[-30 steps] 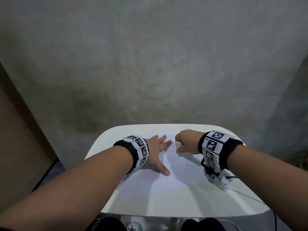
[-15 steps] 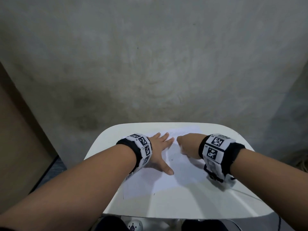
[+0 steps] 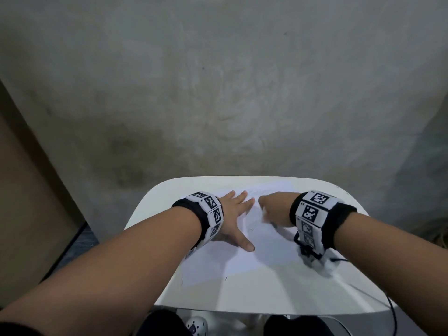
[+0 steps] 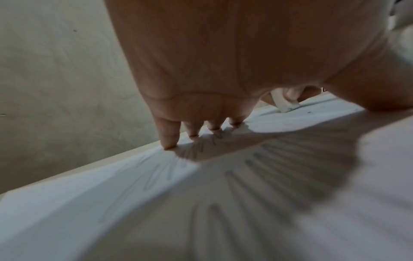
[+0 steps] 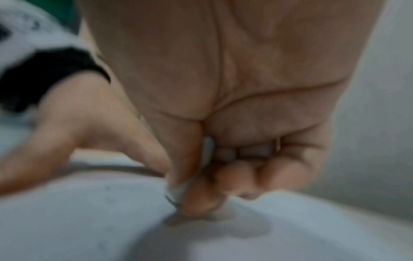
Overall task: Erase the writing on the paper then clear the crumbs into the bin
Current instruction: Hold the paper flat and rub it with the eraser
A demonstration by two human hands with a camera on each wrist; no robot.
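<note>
A white sheet of paper [image 3: 244, 260] lies on a small white table [image 3: 278, 297]. My left hand [image 3: 234, 221] lies flat on the sheet's left part, fingers spread, thumb pointing at me; its fingertips [image 4: 170, 141] press the paper [image 4: 111, 194] near the far edge. My right hand [image 3: 274, 209] is curled, knuckles up, over the sheet's far middle. It pinches a white eraser [image 4: 285, 102] whose end touches the paper; in the blurred right wrist view the eraser [image 5: 176, 192] shows between thumb and fingers. A few faint dark marks [image 3: 252, 229] show on the sheet.
A grey concrete wall [image 3: 218, 93] rises right behind the table. A brown panel [image 3: 26, 202] stands at the left. A dark cable [image 3: 390, 306] runs off the table's right front corner. No bin is in view.
My right hand, gripping the eraser, has slid from the far part of the sheet toward me and slightly right, and is motion-blurred now. The left hand has stayed flat on the paper.
</note>
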